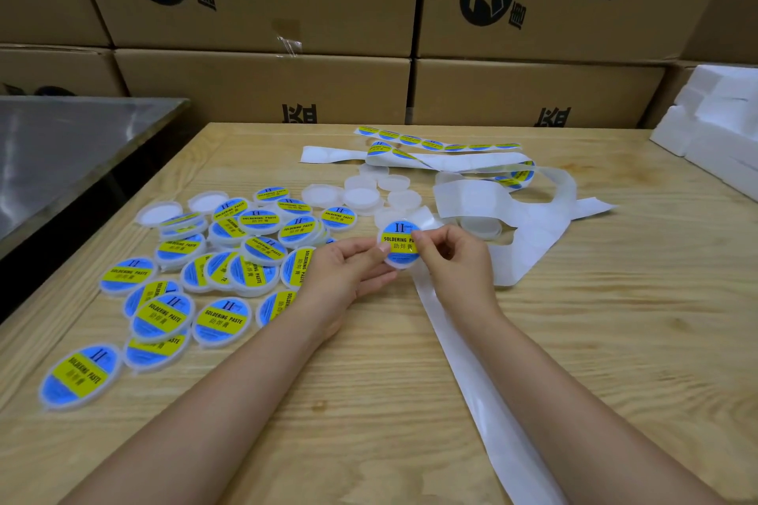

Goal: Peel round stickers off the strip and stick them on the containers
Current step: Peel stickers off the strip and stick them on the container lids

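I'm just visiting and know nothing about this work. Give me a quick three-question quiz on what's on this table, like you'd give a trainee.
1. True or false: the labelled containers are piled to the right of both hands.
2. What do the left hand and right hand hold between them? A a stickered container; B scissors; C a foam block.
3. Fill in: the pile's stickers read SOLDERING ____.
Key: 1 false; 2 A; 3 PASTE.
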A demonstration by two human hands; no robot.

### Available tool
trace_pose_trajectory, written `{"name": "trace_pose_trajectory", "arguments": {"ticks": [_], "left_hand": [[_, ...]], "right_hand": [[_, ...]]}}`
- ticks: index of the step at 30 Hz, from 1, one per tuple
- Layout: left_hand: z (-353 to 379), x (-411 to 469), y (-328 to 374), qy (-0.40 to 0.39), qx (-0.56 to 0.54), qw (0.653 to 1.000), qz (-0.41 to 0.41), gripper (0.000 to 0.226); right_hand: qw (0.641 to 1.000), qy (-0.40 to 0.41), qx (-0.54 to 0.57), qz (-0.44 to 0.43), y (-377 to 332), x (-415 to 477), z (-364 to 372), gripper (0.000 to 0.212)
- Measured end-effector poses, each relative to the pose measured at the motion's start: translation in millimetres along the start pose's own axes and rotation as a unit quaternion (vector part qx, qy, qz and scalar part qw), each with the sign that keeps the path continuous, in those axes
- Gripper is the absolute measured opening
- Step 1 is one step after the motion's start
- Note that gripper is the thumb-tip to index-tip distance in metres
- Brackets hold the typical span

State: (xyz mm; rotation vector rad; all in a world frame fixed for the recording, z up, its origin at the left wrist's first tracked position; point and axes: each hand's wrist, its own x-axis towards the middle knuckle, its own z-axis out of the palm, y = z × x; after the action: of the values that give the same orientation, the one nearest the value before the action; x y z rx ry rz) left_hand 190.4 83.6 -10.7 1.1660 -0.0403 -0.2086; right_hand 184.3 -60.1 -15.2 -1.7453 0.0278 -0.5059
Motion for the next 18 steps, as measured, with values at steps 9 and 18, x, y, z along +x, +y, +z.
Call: {"name": "trace_pose_trajectory", "arguments": {"ticks": [9, 18], "left_hand": [[8, -3, -2, 0.047, 0.028, 0.998, 0.038, 0.003], [14, -7, -4, 0.086, 0.002, 0.996, 0.039, 0.016]], "right_hand": [[0.983, 0.068, -0.148, -0.088, -2, -8, 4, 0.020], [0.950, 0.123, -0.204, -0.201, -2, -9, 6, 0.017]]}}
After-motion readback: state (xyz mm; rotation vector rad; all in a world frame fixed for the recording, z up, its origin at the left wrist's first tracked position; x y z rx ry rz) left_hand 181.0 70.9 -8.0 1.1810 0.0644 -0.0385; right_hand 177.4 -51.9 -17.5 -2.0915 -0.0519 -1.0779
